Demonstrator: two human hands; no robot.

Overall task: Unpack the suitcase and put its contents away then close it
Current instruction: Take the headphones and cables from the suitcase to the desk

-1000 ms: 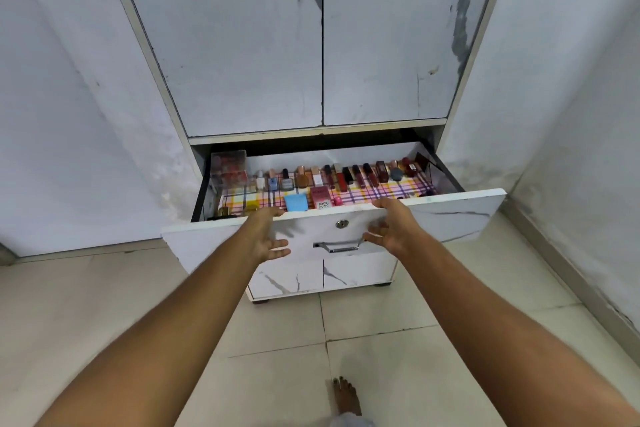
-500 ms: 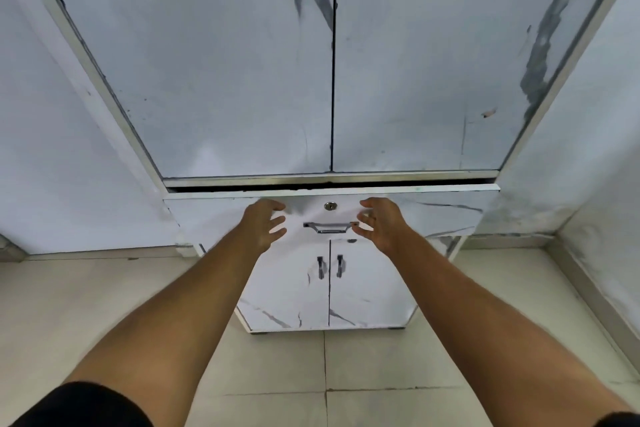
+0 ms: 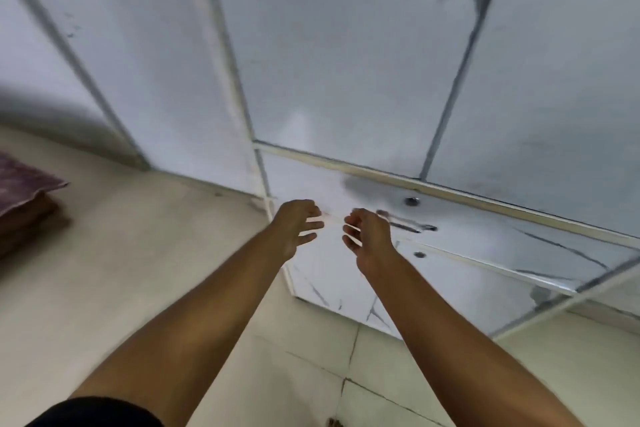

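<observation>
The white marbled wardrobe's drawer (image 3: 485, 229) is pushed in flush, its metal handle (image 3: 405, 224) and round lock (image 3: 411, 201) showing. My left hand (image 3: 298, 227) and my right hand (image 3: 367, 236) hover in front of the drawer's left part, fingers loosely curled, holding nothing and not touching the front. The right hand is just left of the handle. The suitcase is out of view. The frame is blurred and tilted.
Tall wardrobe doors (image 3: 346, 62) rise above the drawer, and small lower doors (image 3: 433, 291) sit below it. A purple cushion or folded bedding (image 3: 24, 204) lies on the beige tiled floor (image 3: 138, 270) at the far left.
The drawer with small bottles was pushed shut. Both hands have since come off its front and drawn together, and the view has swung left and tilted.
</observation>
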